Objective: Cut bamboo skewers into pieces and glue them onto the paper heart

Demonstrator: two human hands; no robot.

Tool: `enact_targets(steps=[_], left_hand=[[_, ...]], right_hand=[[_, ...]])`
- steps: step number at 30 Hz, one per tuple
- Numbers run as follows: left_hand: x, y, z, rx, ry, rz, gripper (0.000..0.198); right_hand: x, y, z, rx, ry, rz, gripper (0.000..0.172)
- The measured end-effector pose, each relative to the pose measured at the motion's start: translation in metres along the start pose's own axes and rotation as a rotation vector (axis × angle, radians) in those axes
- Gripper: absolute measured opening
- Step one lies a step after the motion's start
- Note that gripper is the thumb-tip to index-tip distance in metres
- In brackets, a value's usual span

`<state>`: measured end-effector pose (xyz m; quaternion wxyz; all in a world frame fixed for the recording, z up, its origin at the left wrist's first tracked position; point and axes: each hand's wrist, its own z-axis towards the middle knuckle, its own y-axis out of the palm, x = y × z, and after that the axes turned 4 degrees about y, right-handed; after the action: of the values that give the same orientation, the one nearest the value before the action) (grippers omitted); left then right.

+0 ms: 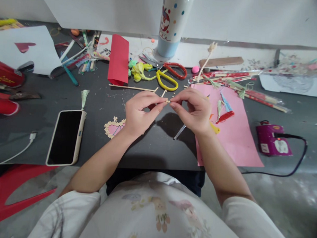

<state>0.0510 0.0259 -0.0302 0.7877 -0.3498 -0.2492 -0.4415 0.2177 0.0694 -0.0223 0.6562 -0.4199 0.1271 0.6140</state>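
Note:
My left hand (144, 111) and my right hand (191, 108) meet fingertip to fingertip above the grey table. Both are closed in a pinch on small pale round pieces (167, 101), which look like slices of a thin wooden stick. Beside my left wrist lies a pink heart (113, 128), its edge lined with similar pale discs and partly covered by my hand. A thin pale stick (133, 87) and shorter bits lie just beyond my fingers. Under my right hand, a clear pen-like tube (179, 132) shows in part.
Scissors (166, 76) with red and yellow handles lie beyond my hands, before a tall bottle (173, 25). To the left are a phone (66, 136) and a red folded paper (118, 58). Pink paper (236, 135) with tassels, and a purple box (273, 140) with a cable, lie right.

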Motion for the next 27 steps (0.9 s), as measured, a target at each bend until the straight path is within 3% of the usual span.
enact_targets(steps=[18, 27], left_hand=[[0.0000, 0.0010, -0.0016, -0.036, 0.063, 0.046, 0.011], [0.0029, -0.0014, 0.0007, -0.085, -0.091, -0.067, 0.018]], right_hand=[[0.0037, 0.0022, -0.0016, -0.046, 0.006, -0.031, 0.002], [0.0086, 0.0018, -0.0009, -0.055, 0.026, -0.013, 0.005]])
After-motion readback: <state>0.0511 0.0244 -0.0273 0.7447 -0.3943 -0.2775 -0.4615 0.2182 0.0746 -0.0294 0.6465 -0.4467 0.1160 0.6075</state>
